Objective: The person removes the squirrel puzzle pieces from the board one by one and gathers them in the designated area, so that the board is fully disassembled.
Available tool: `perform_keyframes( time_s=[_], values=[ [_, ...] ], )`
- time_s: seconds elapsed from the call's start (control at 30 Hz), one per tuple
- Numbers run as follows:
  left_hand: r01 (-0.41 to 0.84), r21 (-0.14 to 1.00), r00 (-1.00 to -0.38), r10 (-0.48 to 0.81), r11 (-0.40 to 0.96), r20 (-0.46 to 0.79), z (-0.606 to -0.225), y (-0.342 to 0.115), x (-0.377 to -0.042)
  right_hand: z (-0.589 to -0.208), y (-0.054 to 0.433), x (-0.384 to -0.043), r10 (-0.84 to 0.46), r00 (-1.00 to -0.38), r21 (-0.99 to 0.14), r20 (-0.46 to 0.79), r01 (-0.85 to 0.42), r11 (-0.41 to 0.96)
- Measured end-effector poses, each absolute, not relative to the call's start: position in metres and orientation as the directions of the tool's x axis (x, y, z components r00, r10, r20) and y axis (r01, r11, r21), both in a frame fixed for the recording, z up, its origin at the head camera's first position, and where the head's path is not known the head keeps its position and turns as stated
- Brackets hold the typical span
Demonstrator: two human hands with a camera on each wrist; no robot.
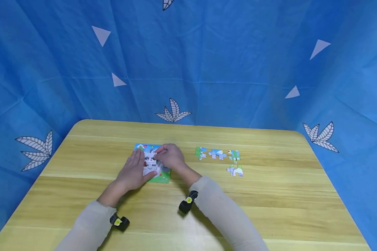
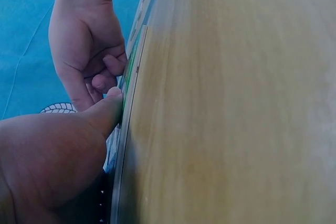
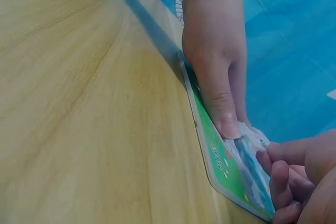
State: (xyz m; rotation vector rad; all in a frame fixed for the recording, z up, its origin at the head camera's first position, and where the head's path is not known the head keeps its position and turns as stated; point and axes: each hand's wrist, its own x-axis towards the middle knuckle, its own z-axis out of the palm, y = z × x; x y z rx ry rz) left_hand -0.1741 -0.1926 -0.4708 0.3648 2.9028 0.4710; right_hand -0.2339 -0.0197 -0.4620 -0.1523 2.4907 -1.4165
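A jigsaw puzzle board [image 1: 164, 178] with a green and blue picture border lies on the table, partly hidden under both hands. My left hand [image 1: 132, 171] rests on its left side, fingers straight and thumb across the lower part. From the right, my right hand [image 1: 172, 157] reaches over the board. Its thumb and index finger pinch a whitish puzzle piece [image 1: 152, 155] at the picture's middle, mostly hidden by the fingertips. In the right wrist view, the left thumb presses on the board [image 3: 209, 145], with the curled right fingers [image 3: 286, 184] beside it.
Loose puzzle pieces lie right of the board: a green one [image 1: 200, 153], a blue and white one [image 1: 217, 154], another green one [image 1: 234, 155] and a greyish one [image 1: 235, 170] nearer me. A blue curtain [image 1: 207, 69] stands behind the wooden table [image 1: 270, 195].
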Motion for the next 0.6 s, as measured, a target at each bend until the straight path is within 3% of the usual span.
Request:
perform_keyframes(
  time_s=[0.6],
  values=[
    [0.211, 0.352, -0.95, 0.276, 0.912, -0.146, -0.477, -0.195, -0.176, -0.457, 0.006, -0.237, -0.277, -0.938, -0.95, -0.211, 0.129, 0.285]
  ],
)
